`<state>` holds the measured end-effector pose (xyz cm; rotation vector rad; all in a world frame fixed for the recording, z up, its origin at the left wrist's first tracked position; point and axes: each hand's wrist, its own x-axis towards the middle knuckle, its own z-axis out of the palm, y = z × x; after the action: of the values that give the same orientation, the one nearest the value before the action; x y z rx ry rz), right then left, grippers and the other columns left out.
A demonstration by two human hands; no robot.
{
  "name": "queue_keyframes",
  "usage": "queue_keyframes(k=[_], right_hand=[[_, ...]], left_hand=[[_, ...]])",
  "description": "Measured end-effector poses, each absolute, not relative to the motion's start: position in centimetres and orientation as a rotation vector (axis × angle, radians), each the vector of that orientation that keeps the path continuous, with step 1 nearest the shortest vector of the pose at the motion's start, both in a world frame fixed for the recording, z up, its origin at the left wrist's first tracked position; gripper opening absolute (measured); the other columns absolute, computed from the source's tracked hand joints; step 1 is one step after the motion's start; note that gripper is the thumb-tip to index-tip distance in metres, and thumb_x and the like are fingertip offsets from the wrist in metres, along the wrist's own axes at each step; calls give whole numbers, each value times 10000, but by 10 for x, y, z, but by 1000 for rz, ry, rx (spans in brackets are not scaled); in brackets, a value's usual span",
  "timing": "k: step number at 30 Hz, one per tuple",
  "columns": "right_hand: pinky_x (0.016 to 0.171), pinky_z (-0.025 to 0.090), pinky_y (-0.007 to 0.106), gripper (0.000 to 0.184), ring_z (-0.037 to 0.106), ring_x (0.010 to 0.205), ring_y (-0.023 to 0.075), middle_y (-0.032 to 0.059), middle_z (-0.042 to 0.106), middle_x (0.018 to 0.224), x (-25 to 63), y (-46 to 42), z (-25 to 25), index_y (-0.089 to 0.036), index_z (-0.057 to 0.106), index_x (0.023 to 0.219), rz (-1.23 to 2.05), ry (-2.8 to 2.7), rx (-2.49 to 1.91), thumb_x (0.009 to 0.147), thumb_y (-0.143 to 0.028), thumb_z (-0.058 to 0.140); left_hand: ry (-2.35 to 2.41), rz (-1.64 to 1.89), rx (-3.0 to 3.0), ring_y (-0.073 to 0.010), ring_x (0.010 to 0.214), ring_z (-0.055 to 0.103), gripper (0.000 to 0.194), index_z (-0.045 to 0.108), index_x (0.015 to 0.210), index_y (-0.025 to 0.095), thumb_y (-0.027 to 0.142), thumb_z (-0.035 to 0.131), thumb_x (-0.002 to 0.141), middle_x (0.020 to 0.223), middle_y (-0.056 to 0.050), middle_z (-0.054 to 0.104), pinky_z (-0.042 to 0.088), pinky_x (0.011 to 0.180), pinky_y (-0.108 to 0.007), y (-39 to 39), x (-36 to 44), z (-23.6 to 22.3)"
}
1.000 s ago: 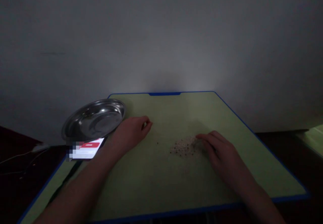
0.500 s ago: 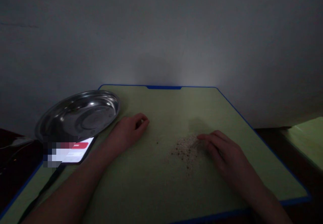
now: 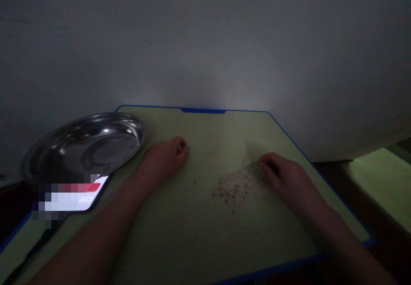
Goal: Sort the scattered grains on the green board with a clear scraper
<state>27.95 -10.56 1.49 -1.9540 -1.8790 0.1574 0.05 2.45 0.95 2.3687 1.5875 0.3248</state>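
Grains (image 3: 233, 191) on tbl (image 3: 180, 233), nr R hand (image 3: 289, 178).

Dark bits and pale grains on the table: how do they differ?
The dark bits look brown or black; the pale grains look whitish. The dark bits look larger than the pale grains. The dark bits are few, while the pale grains form a dense patch. Both lie on the green tabletop.

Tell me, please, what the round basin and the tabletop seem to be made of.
The basin looks like thin polished metal, probably stainless steel: it is silvery, with bright highlights and mirror-like streaks. The tabletop seems to be a smooth board, matt pale green with a blue edging, perhaps plastic or laminate; the dim light leaves that open.
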Motion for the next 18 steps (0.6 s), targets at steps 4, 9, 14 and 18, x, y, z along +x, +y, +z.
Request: queue_keyframes(k=[4,9,14,18], right_hand=[[613,442,320,158,649,652,192,34,696,743,265,-98,15,-198,607,920,243,-1945,-1920,927,-239,454],[628,453,306,163,660,694,181,28,713,785,238,-90,19,-206,622,939,367,-2057,-1807,937,-251,466],[601,457,266,154,660,686,147,3,718,788,224,-89,32,-219,644,925,473,-2148,-1638,934,-225,490],[579,460,261,153,657,662,143,10,732,805,226,-85,34,-218,661,951,382,-2126,-1636,931,-250,513]], left_hand=[[1479,398,2334,-182,666,634,305,631,1028,207,402,437,898,807,-43,720,408,592,-279,23,-7,3],[1439,399,2368,-178,656,627,311,631,1066,213,399,443,903,798,-37,719,396,574,-277,22,-9,3],[1445,407,2358,-166,624,610,307,638,1068,206,381,449,901,758,-29,708,377,549,-267,22,-8,3],[1437,426,2371,-161,607,595,307,645,1063,207,377,449,900,722,-20,694,367,549,-267,23,-9,1]])
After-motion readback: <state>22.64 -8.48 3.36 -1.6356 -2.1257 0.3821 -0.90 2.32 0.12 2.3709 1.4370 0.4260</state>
